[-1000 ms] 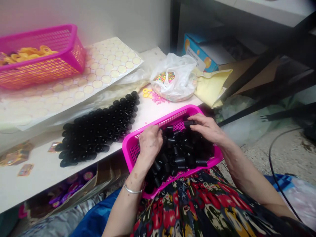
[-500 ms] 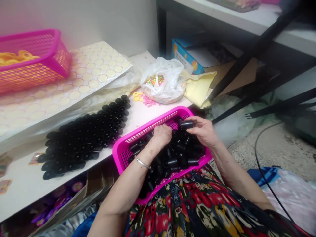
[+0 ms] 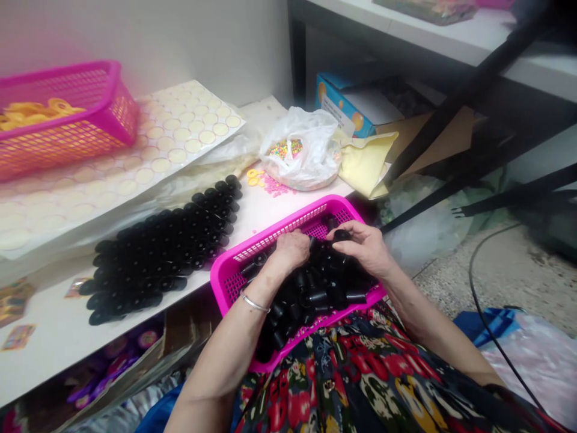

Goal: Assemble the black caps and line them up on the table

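A pink basket [image 3: 238, 264] rests on my lap against the shelf edge, filled with several loose black tubes [image 3: 315, 294]. My left hand [image 3: 288, 249] is curled down into the tubes at the basket's far side, fingers closed around some of them. My right hand [image 3: 365, 246] is beside it, fingers pinched on one black tube [image 3: 341, 235] just above the pile. A silver bangle sits on my left wrist.
On the white shelf stands a block of upright black tubes [image 3: 166, 246]. Behind it lie a sheet of round stickers [image 3: 180, 138], a second pink basket [image 3: 67, 120] of yellow rings, and a plastic bag of coloured beads [image 3: 300, 153]. A cable [image 3: 478, 300] runs across the floor at right.
My right hand has lowered its tube from above the basket rim down to the pile. My left hand stays buried among the tubes. The camera has shifted slightly.
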Motion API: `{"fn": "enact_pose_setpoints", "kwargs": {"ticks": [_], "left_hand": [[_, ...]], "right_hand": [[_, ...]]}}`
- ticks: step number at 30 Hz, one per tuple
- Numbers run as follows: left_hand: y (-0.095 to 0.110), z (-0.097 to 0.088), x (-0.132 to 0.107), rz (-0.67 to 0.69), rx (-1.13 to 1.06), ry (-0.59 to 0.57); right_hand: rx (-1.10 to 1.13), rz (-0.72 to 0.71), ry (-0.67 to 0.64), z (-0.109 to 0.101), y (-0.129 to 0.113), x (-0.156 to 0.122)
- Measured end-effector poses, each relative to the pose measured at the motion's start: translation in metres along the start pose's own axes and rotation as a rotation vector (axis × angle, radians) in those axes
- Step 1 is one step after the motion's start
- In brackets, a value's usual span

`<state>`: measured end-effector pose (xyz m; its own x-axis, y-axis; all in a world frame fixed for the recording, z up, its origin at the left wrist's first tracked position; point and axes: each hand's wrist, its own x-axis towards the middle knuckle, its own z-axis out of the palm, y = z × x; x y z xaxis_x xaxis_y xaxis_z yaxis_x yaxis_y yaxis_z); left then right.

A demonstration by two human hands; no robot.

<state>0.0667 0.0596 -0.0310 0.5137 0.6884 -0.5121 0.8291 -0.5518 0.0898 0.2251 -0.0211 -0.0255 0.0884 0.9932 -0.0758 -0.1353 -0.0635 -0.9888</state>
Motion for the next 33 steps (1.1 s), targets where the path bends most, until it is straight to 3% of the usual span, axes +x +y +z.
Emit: {"fn": "enact_pose_setpoints", "kwargs": {"ticks": [9, 17, 19, 22, 25, 27, 29, 33], "left_hand": [[-0.003, -0.01, -0.003, 0.064, -0.043, -0.088], [-0.014, -0.004, -0.021, 0.05, -0.158, 0.133], [-0.017, -0.003, -0.029, 0.068, -0.342, 0.273], [-0.017, -0.002, -0.041, 0.09, -0.967, 0.455], [-0.012, -0.003, -0.054, 0.098, -1.672, 0.392], [-0.009, -0.004, -0.062, 0.114, -1.971, 0.298], [-0.007, -0.005, -0.067, 0.13, -2.12, 0.236], [-0.005, -0.004, -0.071, 0.17, -2.203, 0.194]], "right_hand": [[-0.201, -0.048, -0.134, 0.002, 0.003, -0.006], [-0.312, -0.206, -0.21, 0.002, -0.004, -0.011], [-0.343, -0.212, -0.191, 0.003, -0.002, -0.012], [-0.356, -0.23, -0.149, 0.005, 0.001, -0.013], [-0.358, -0.23, -0.155, 0.007, 0.001, -0.016], [-0.349, -0.223, -0.159, 0.009, 0.0, -0.017], [-0.326, -0.219, -0.159, 0.011, -0.001, -0.018], [-0.259, -0.182, -0.198, 0.015, -0.004, -0.019]]}}
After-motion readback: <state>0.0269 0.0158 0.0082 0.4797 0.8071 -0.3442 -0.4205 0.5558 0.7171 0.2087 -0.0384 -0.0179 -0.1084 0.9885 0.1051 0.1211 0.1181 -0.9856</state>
